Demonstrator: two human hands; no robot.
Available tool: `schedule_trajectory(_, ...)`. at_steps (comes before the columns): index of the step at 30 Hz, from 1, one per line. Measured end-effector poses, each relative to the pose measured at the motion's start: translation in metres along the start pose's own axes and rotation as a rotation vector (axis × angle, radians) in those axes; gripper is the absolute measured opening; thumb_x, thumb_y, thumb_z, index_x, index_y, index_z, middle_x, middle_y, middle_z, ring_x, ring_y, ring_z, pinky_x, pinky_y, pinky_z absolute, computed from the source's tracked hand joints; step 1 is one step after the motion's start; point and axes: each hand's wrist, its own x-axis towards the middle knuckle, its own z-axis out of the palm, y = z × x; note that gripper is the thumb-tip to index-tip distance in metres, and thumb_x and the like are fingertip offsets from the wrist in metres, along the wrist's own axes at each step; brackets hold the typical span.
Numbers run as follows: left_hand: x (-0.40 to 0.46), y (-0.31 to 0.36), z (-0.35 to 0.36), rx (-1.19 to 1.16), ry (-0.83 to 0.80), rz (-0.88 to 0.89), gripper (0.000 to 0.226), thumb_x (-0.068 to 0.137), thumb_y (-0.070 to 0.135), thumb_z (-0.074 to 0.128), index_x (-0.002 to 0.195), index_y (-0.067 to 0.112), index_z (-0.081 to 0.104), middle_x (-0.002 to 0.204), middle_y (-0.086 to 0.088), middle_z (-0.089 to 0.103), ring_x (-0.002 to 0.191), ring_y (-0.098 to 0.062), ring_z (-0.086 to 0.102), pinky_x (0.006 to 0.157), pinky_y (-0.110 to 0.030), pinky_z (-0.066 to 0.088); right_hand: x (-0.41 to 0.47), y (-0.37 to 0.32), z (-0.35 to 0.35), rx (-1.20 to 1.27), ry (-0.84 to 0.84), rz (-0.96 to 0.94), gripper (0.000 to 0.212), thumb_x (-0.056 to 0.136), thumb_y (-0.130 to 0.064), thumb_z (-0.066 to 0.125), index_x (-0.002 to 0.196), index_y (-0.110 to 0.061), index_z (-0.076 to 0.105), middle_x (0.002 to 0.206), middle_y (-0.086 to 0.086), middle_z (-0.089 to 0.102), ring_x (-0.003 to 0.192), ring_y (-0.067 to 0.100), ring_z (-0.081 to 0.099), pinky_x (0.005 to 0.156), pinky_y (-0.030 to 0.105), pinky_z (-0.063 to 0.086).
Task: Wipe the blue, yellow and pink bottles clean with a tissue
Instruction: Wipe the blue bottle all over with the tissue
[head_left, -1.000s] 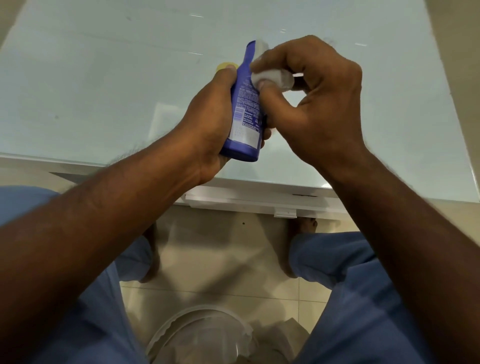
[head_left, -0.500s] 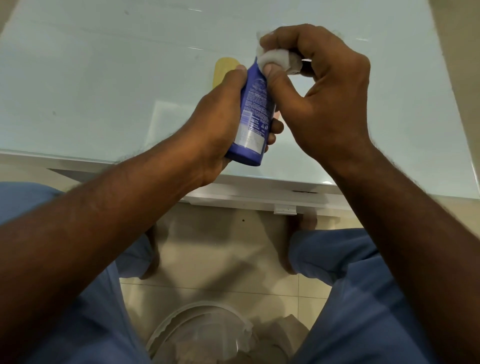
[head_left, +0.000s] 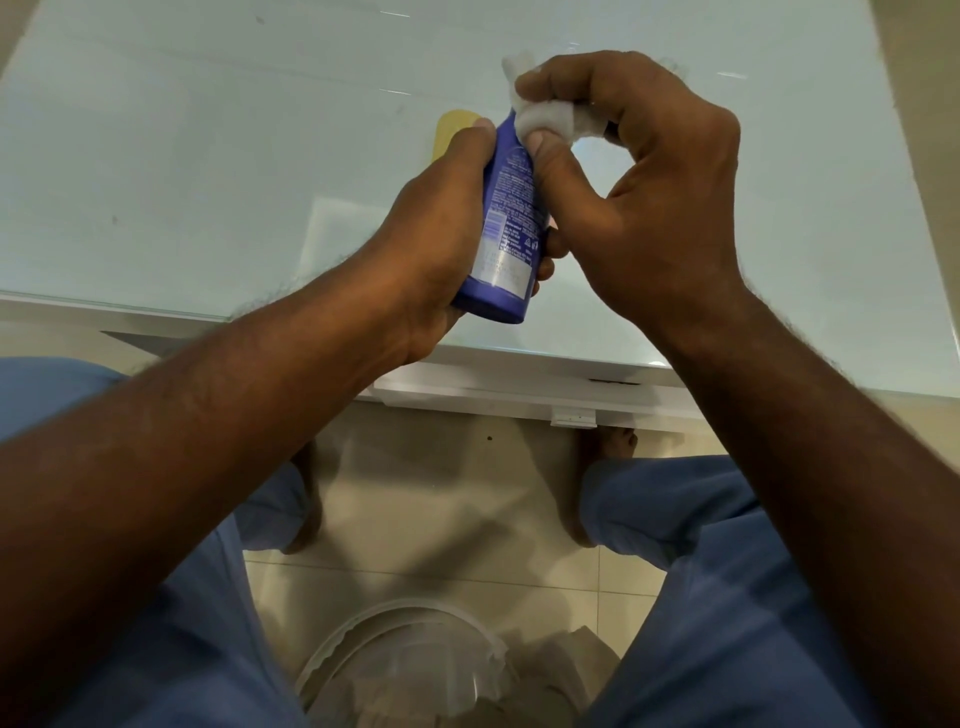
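Note:
My left hand (head_left: 441, 228) grips the blue bottle (head_left: 506, 234) around its body and holds it tilted above the near edge of the glass table (head_left: 208, 156). My right hand (head_left: 644, 171) pinches a white tissue (head_left: 545, 117) between thumb and fingers and presses it against the bottle's top end, which is hidden under it. The yellow bottle (head_left: 449, 132) lies on the table just behind my left hand, mostly covered by it. A sliver of pink shows between my two hands; I cannot make out the pink bottle.
The table's white front edge (head_left: 519, 384) runs below my hands. Under it are a tiled floor, my blue-trousered legs and bare feet. A white round bin with a clear liner (head_left: 410, 670) stands on the floor between my knees.
My right hand has slid the tissue up the blue bottle from its upper body to its top. The left hand has raised and tilted the bottle slightly, uncovering more of the yellow bottle behind.

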Motion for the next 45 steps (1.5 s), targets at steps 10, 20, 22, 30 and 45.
schedule_trajectory(10,0.0005,-0.0003,-0.0002,0.019,0.013,0.005,0.036,0.108,0.048,0.035,0.099,0.025,0.062,0.065,0.006,0.074,0.061,-0.015,0.073,0.065,-0.031,0.063,-0.0005,0.0,0.0002,-0.003,-0.018,-0.009,0.03,0.102,-0.024,0.069,0.123,-0.003,0.074,0.122,0.006,0.077,0.112,0.015,0.071,0.1,0.029,0.06)
schedule_trajectory(20,0.0005,-0.001,0.0,0.024,0.02,0.01,0.035,0.108,0.047,0.035,0.098,0.025,0.061,0.063,0.008,0.073,0.059,-0.014,0.073,0.063,-0.03,0.063,-0.0002,0.0003,0.0001,0.008,-0.013,-0.013,0.03,0.102,-0.024,0.069,0.123,-0.002,0.074,0.121,0.007,0.078,0.111,0.011,0.069,0.101,0.024,0.058)
schedule_trajectory(22,0.0009,-0.0014,-0.0002,0.026,0.024,0.011,0.035,0.108,0.047,0.036,0.099,0.025,0.061,0.064,0.007,0.074,0.06,-0.014,0.073,0.063,-0.03,0.063,-0.0004,-0.0002,-0.0002,0.012,-0.015,-0.013,0.03,0.102,-0.024,0.068,0.122,-0.002,0.074,0.121,0.007,0.078,0.111,0.015,0.071,0.1,0.027,0.059)
schedule_trajectory(30,0.0024,-0.0027,0.0001,0.014,0.023,0.014,0.036,0.108,0.048,0.036,0.103,0.024,0.062,0.068,0.005,0.074,0.063,-0.016,0.074,0.066,-0.032,0.062,-0.0008,0.0005,-0.0004,0.017,-0.023,-0.014,0.03,0.102,-0.023,0.068,0.123,-0.002,0.074,0.121,0.007,0.078,0.112,0.018,0.073,0.101,0.031,0.06)
schedule_trajectory(45,0.0054,-0.0051,-0.0001,0.037,-0.002,0.036,0.04,0.108,0.05,0.034,0.102,0.025,0.064,0.068,0.005,0.074,0.059,-0.014,0.073,0.057,-0.029,0.061,-0.0048,-0.0042,0.0004,0.066,-0.034,0.029,0.025,0.097,-0.007,0.069,0.121,-0.004,0.075,0.121,0.004,0.078,0.114,0.018,0.072,0.1,0.035,0.058)
